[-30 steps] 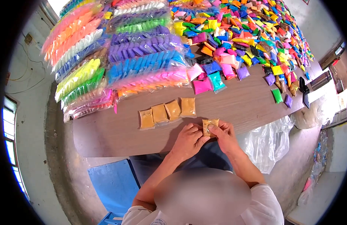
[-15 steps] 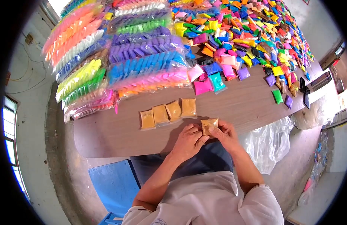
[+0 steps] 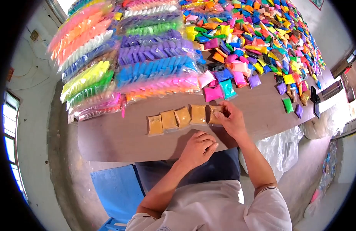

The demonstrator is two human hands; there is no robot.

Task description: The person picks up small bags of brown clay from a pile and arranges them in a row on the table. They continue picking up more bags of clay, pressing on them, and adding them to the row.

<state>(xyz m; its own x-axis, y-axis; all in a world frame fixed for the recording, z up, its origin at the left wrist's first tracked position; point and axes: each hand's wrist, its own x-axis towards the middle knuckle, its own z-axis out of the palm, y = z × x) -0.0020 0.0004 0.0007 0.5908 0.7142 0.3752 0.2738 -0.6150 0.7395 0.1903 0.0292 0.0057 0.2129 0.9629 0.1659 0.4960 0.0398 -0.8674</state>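
My right hand pinches a small tan-brown packet between thumb and fingers. That packet is at the right end of a row, close beside the rightmost tan-brown packet. Several similar clear-wrapped packets make up the row, with the leftmost packet slightly lower on the table. Fingers curled in, my left hand hovers by the table's near edge, below the row, and nothing shows in it.
Stacked clear bags of sorted colored packets cover the table's far left. A large heap of loose multicolored packets fills the far right. A blue chair stands at the lower left. White plastic bags hang by the right edge.
My right hand has carried the tan-brown packet forward from between both hands to the right end of the row. My left hand has let go of it and stays near the table edge.
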